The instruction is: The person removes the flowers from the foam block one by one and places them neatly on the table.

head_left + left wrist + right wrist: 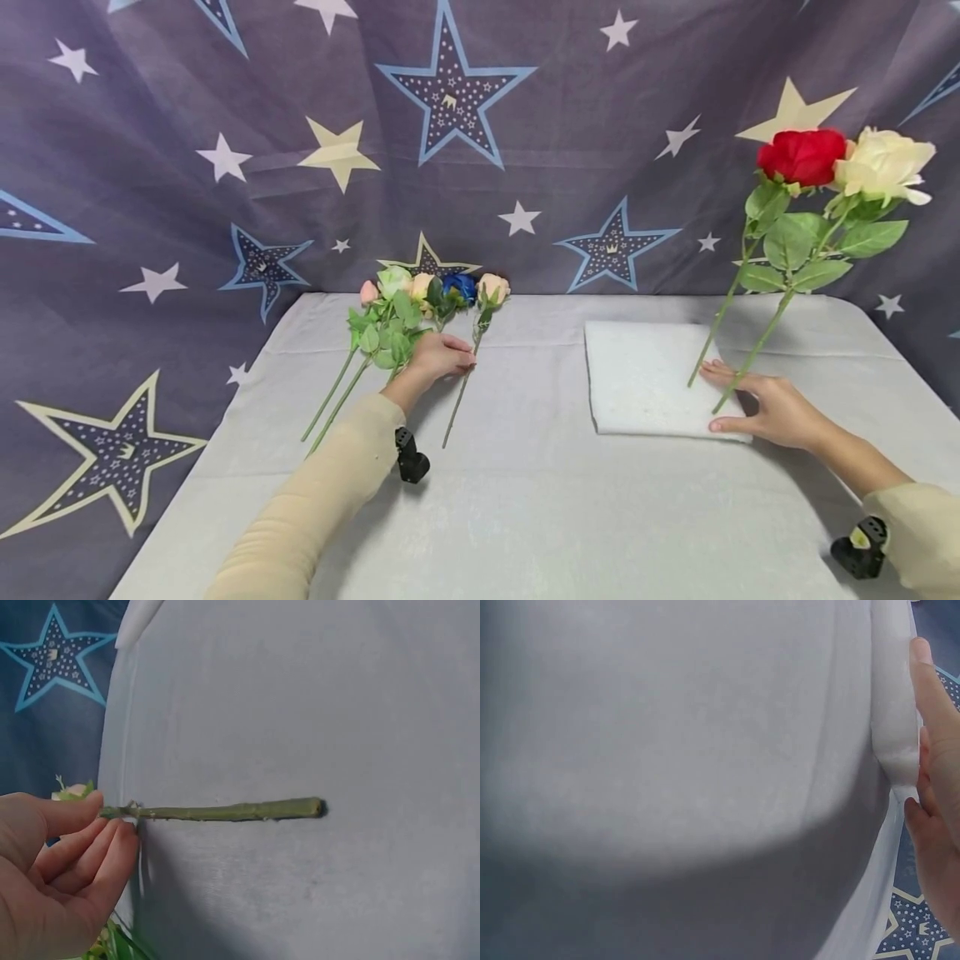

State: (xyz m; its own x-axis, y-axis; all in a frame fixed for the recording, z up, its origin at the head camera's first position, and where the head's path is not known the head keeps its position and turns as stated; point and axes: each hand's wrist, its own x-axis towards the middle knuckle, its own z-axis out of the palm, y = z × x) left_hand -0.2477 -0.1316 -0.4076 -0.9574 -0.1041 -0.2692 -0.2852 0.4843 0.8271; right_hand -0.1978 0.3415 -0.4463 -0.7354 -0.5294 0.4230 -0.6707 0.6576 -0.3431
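My left hand (438, 357) pinches the thin stem of a peach rose (492, 289) between thumb and fingers. In the left wrist view the cut lower part of the stem (240, 811) sticks out past the fingertips. My right hand (757, 404) rests at the right end of a flat white foam-like block (645, 383), thumb along its front edge and fingers on its top. A red rose (802, 157) and a cream rose (885, 165) stand in the block, leaning right, their stems rising beside the right fingers. In the right wrist view the block's edge (895, 682) meets the fingers.
Left of the left hand lie several more flowers: a pink bud (368, 292), a pale green rose (393, 281), another peach rose (422, 287) and a blue rose (460, 287). A pale cloth covers the table (525, 500). A star-patterned curtain (480, 200) hangs behind.
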